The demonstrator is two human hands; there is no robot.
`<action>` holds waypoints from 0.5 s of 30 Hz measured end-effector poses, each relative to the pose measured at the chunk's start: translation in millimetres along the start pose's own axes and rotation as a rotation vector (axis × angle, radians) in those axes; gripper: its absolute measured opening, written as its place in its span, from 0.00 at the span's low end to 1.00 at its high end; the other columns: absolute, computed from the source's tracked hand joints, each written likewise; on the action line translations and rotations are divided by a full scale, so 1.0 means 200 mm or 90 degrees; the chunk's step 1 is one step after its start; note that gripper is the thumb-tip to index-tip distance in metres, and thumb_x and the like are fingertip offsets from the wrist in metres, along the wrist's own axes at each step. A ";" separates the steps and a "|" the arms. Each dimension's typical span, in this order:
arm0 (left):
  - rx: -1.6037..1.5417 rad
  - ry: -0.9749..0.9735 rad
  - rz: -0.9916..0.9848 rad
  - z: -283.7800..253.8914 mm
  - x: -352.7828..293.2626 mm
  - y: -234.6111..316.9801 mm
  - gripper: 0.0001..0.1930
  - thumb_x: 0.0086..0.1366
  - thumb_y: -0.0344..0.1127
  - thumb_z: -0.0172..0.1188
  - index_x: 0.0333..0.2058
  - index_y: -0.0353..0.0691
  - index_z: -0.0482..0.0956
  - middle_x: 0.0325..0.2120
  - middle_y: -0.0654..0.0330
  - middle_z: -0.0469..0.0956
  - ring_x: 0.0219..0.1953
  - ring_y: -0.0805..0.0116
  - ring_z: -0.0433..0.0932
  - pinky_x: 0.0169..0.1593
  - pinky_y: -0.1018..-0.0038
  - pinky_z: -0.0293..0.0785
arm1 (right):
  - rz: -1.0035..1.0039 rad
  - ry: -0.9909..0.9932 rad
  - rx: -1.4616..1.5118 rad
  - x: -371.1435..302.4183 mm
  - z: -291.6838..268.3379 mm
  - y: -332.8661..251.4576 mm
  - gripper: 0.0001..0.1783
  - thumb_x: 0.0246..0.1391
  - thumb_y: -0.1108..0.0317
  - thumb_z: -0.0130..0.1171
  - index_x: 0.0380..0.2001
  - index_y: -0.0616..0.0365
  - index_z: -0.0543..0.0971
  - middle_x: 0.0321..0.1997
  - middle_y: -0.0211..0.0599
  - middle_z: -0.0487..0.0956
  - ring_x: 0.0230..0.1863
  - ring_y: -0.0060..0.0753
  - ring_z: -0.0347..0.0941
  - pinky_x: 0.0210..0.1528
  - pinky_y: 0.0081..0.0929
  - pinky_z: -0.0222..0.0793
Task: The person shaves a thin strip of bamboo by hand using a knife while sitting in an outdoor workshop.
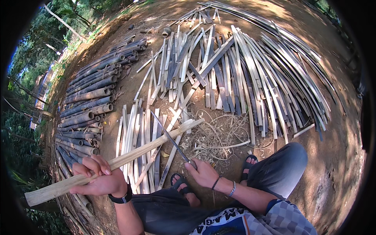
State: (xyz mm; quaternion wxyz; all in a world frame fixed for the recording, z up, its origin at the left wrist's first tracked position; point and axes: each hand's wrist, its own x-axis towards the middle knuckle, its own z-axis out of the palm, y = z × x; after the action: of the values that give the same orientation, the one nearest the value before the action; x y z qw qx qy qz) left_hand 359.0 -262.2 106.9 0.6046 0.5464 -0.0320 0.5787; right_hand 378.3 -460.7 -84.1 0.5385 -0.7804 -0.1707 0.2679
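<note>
A long, pale split bamboo strip (pixel 137 151) slants across the front, its near end at the lower left and its far end over the shavings. My left hand (pixel 97 177) is closed around it near the lower-left end. My right hand (pixel 204 174) grips the handle of a long, thin-bladed knife (pixel 178 149). The dark blade points up and left, crossing in front of the strip toward its far end. Whether the edge touches the wood, I cannot tell. Curly bamboo shavings (pixel 225 135) lie on the ground beyond my right hand.
Split bamboo strips (pixel 135 129) lie just beyond my left hand. A larger spread of strips (pixel 270 84) covers the ground farther out. Whole bamboo poles (pixel 92 94) are piled at the left. My sandalled feet (pixel 187 188) and bent knee (pixel 291 156) are close by.
</note>
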 end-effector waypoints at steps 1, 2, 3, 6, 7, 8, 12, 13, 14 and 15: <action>0.001 -0.010 0.000 -0.02 0.00 0.00 0.30 0.65 0.70 0.30 0.22 0.47 0.55 0.09 0.67 0.52 0.09 0.77 0.51 0.13 0.84 0.47 | -0.038 -0.025 0.027 -0.03 -0.02 -0.08 0.28 0.61 0.45 0.46 0.31 0.65 0.73 0.17 0.52 0.75 0.26 0.58 0.75 0.29 0.46 0.69; -0.005 -0.010 0.000 -0.02 0.00 0.00 0.31 0.65 0.70 0.31 0.21 0.47 0.54 0.09 0.67 0.52 0.09 0.78 0.51 0.12 0.85 0.47 | -0.072 -0.046 0.055 -0.06 -0.05 -0.14 0.28 0.61 0.46 0.46 0.31 0.65 0.73 0.18 0.52 0.75 0.26 0.58 0.75 0.29 0.47 0.69; -0.009 -0.011 -0.001 -0.02 -0.01 0.00 0.31 0.64 0.71 0.32 0.21 0.47 0.53 0.09 0.67 0.51 0.08 0.79 0.51 0.11 0.86 0.48 | -0.105 -0.068 0.084 -0.08 -0.06 -0.17 0.28 0.61 0.46 0.46 0.30 0.65 0.73 0.18 0.52 0.75 0.26 0.58 0.75 0.29 0.47 0.69; -0.017 0.008 -0.007 0.03 -0.01 -0.01 0.31 0.64 0.71 0.33 0.21 0.47 0.53 0.09 0.67 0.51 0.08 0.79 0.50 0.11 0.87 0.48 | 0.018 0.024 -0.013 0.06 0.01 0.24 0.28 0.61 0.46 0.46 0.32 0.66 0.73 0.18 0.53 0.75 0.27 0.59 0.75 0.29 0.47 0.69; -0.015 0.018 -0.005 0.03 0.00 -0.01 0.31 0.64 0.71 0.32 0.21 0.47 0.52 0.09 0.67 0.51 0.08 0.79 0.50 0.11 0.87 0.48 | 0.083 0.063 -0.050 0.10 0.00 0.25 0.28 0.61 0.46 0.47 0.32 0.66 0.73 0.18 0.53 0.75 0.27 0.59 0.75 0.30 0.47 0.69; -0.007 0.024 -0.010 0.03 0.01 -0.01 0.31 0.64 0.71 0.32 0.21 0.47 0.52 0.09 0.67 0.51 0.08 0.79 0.50 0.11 0.87 0.48 | 0.080 0.058 -0.042 0.10 0.01 0.27 0.28 0.61 0.46 0.47 0.32 0.66 0.73 0.18 0.53 0.75 0.27 0.59 0.76 0.30 0.46 0.69; 0.016 0.043 -0.016 0.01 0.00 0.00 0.31 0.64 0.71 0.31 0.21 0.47 0.53 0.09 0.67 0.52 0.09 0.79 0.50 0.12 0.87 0.49 | 0.024 0.010 -0.022 0.02 0.03 0.14 0.28 0.61 0.46 0.47 0.33 0.66 0.73 0.18 0.53 0.76 0.27 0.60 0.76 0.31 0.47 0.70; 0.013 0.043 -0.010 0.02 0.00 0.00 0.31 0.65 0.71 0.31 0.21 0.47 0.53 0.09 0.67 0.52 0.09 0.79 0.50 0.12 0.87 0.49 | -0.005 -0.004 -0.020 -0.01 0.03 0.06 0.28 0.61 0.46 0.47 0.33 0.66 0.73 0.19 0.54 0.76 0.27 0.60 0.75 0.31 0.47 0.70; 0.018 0.039 -0.007 0.02 -0.01 0.00 0.31 0.65 0.71 0.31 0.21 0.47 0.53 0.09 0.67 0.52 0.09 0.79 0.50 0.12 0.87 0.49 | -0.041 0.001 0.101 -0.06 0.00 -0.06 0.23 0.60 0.53 0.50 0.28 0.66 0.71 0.17 0.55 0.72 0.25 0.60 0.72 0.28 0.45 0.65; 0.024 0.035 -0.004 0.02 -0.01 0.00 0.31 0.65 0.71 0.31 0.21 0.47 0.53 0.09 0.68 0.52 0.09 0.79 0.50 0.12 0.87 0.49 | -0.067 -0.011 0.083 -0.04 -0.01 -0.05 0.23 0.60 0.51 0.49 0.30 0.66 0.72 0.18 0.54 0.73 0.25 0.59 0.73 0.29 0.46 0.67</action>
State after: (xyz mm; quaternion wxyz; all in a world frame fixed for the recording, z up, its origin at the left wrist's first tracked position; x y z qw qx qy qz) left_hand 360.8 -266.2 107.2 0.5966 0.5420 -0.0029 0.5919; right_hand 373.0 -463.1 -71.7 0.6004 -0.7311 -0.1984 0.2564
